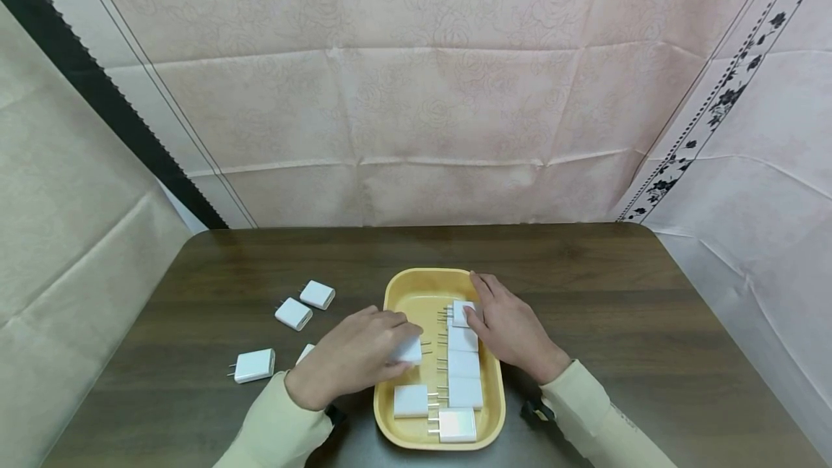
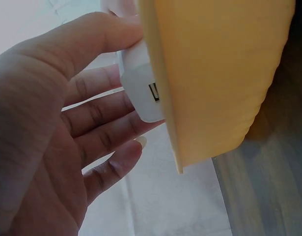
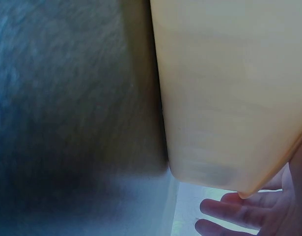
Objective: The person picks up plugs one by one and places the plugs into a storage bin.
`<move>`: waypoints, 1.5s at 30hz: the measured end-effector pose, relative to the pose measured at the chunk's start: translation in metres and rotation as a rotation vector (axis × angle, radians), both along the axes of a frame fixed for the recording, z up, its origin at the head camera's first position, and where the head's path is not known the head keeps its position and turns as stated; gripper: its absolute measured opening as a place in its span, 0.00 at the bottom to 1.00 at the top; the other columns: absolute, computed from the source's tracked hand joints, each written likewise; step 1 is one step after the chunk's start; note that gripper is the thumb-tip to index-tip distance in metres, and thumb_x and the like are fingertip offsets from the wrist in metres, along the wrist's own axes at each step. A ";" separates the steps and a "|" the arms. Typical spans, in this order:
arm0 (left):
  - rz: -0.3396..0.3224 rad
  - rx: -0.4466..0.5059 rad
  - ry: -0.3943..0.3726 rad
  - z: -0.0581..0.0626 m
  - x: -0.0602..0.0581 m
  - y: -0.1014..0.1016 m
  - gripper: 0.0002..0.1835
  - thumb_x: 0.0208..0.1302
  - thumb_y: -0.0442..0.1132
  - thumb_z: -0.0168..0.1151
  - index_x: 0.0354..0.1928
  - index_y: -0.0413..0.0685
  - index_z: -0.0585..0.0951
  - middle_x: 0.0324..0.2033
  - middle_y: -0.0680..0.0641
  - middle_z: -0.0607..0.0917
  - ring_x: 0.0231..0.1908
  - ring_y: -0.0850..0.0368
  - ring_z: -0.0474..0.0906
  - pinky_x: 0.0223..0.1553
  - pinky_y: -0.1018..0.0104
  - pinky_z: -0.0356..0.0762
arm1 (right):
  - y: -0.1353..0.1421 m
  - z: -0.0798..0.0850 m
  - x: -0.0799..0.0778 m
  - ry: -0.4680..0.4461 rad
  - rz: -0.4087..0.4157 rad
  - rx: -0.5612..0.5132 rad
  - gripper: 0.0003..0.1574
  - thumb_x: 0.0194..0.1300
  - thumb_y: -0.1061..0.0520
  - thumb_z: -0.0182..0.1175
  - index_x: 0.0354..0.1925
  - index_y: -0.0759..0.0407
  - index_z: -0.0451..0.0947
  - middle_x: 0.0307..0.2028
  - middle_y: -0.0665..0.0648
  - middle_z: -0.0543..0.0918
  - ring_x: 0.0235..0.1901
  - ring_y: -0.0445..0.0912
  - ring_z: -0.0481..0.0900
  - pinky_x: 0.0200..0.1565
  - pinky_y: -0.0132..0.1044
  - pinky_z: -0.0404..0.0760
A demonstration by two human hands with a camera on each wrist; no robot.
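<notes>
In the head view my left hand (image 1: pixel 360 352) pinches a white USB wall charger (image 1: pixel 408 350) between thumb and fingers, at the left side of a yellow tray (image 1: pixel 406 433). Its prongs point right. The left wrist view shows the USB port of this charger (image 2: pixel 143 93) just behind the tray wall. My right hand (image 1: pixel 513 323) rests at the tray's right rim, its thumb touching the farthest charger (image 1: pixel 462 313) of a column along that side. Those chargers have prongs facing left. One more charger (image 1: pixel 411 401) lies at the tray's near left, prongs to the right.
Left of the tray, loose chargers lie on the dark wooden table (image 1: pixel 585 266): two near each other (image 1: pixel 317 295), one farther left (image 1: pixel 254 365), and one partly hidden behind my left hand (image 1: pixel 305 353). Pale patterned cloth (image 1: pixel 416 107) hangs behind the table.
</notes>
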State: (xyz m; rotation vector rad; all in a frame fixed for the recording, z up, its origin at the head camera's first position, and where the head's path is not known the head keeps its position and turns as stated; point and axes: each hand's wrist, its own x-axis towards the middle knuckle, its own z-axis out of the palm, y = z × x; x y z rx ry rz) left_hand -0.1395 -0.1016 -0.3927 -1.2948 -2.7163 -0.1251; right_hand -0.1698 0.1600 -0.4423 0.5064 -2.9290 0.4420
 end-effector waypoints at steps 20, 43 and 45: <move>0.051 -0.064 -0.125 -0.005 0.001 0.007 0.18 0.60 0.53 0.72 0.50 0.56 0.85 0.40 0.57 0.88 0.38 0.64 0.77 0.51 0.62 0.76 | 0.001 -0.001 0.000 0.007 0.006 -0.004 0.41 0.73 0.45 0.56 0.74 0.66 0.61 0.67 0.64 0.73 0.62 0.56 0.78 0.60 0.52 0.79; 0.049 -0.142 -0.050 -0.012 0.006 0.013 0.18 0.51 0.51 0.78 0.45 0.59 0.87 0.38 0.59 0.87 0.42 0.61 0.80 0.55 0.63 0.73 | 0.000 -0.002 -0.001 0.018 0.008 -0.003 0.41 0.73 0.45 0.56 0.74 0.66 0.62 0.67 0.64 0.73 0.62 0.55 0.79 0.60 0.51 0.79; 0.050 -0.145 -0.038 -0.013 0.006 0.014 0.18 0.51 0.51 0.79 0.45 0.59 0.87 0.37 0.59 0.87 0.42 0.61 0.80 0.54 0.63 0.73 | 0.000 -0.002 -0.001 0.016 0.006 -0.006 0.41 0.73 0.45 0.56 0.74 0.66 0.62 0.67 0.63 0.73 0.62 0.55 0.79 0.60 0.51 0.79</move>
